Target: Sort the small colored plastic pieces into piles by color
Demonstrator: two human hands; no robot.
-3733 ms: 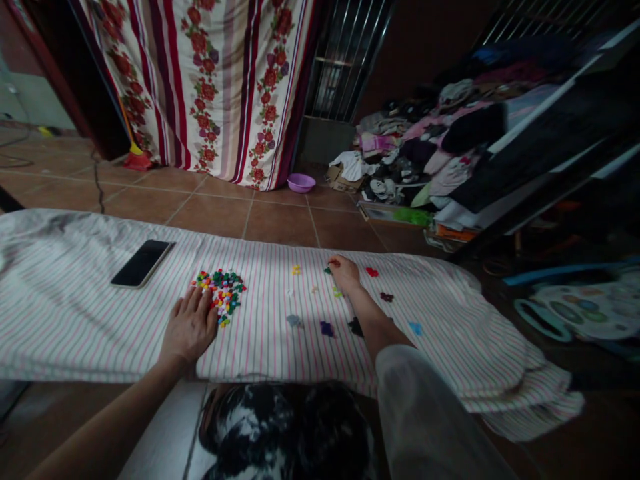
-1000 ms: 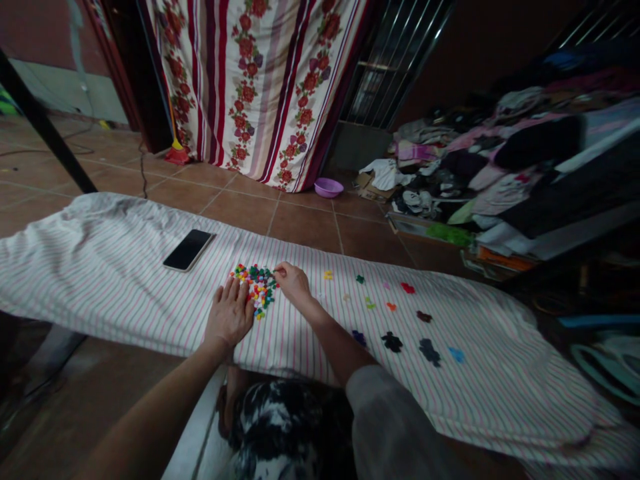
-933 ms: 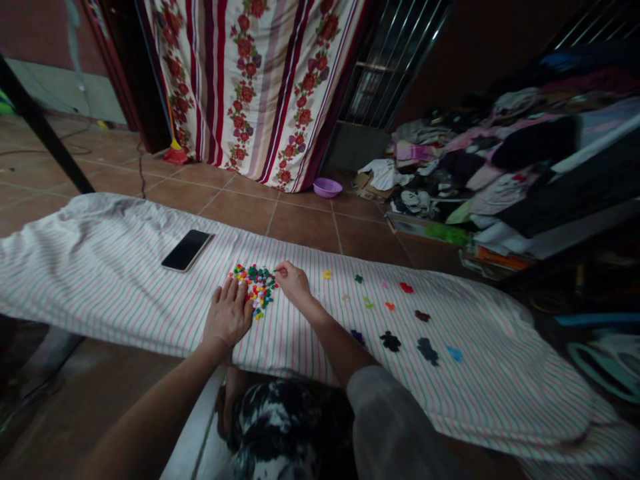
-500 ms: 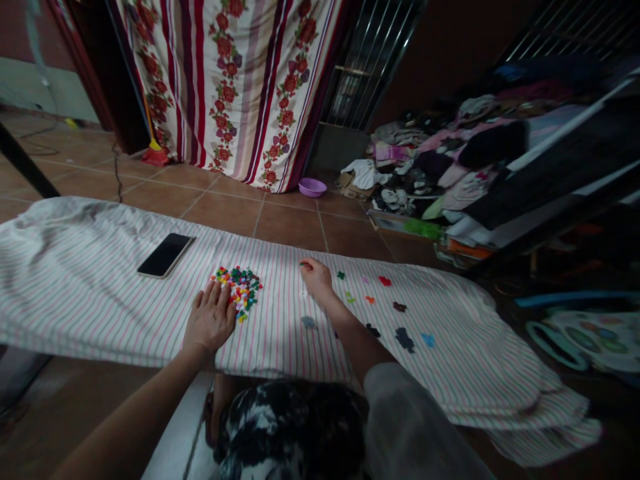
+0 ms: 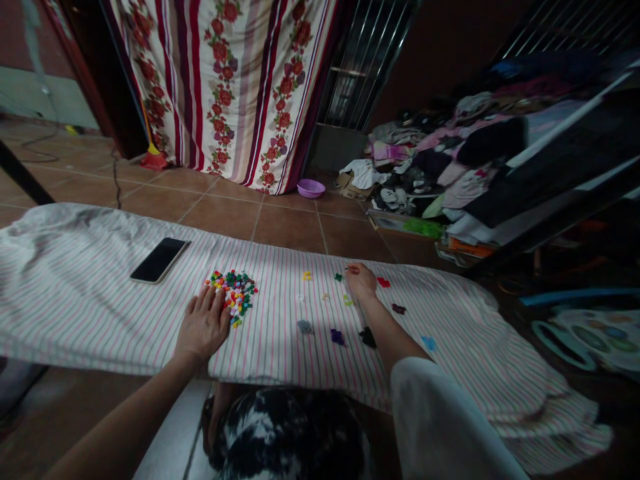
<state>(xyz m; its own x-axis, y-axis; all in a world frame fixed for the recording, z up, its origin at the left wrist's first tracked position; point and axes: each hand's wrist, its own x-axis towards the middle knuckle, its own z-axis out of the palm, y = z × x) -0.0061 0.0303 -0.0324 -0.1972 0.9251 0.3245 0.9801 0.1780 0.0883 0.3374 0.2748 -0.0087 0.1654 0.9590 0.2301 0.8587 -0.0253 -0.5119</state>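
Note:
My left hand (image 5: 203,323) lies flat with its fingers stretched out, the tips touching the near left side of a mixed heap of tiny coloured pieces (image 5: 243,292). My right hand (image 5: 362,280) is pinched over the cloth, with a tiny dark piece showing at its fingertips. It is just right of a small green group (image 5: 339,277) and left of a red group (image 5: 383,282). Other sorted groups lie nearby: yellow (image 5: 307,275), grey (image 5: 305,327), purple (image 5: 337,337), black (image 5: 367,337), brown (image 5: 399,309) and blue (image 5: 429,343). My right forearm hides part of this area.
A striped cloth (image 5: 270,347) covers the low surface. A phone (image 5: 160,260) lies left of the heap. Beyond, on the tiled floor, are a purple basin (image 5: 311,189) and a red broom head (image 5: 154,159). A pile of clothes (image 5: 450,147) fills the back right.
My right hand has moved right, from near the yellow group to beside the green one, still pinched. The yellow and purple groups are now uncovered. My left hand stays at the heap.

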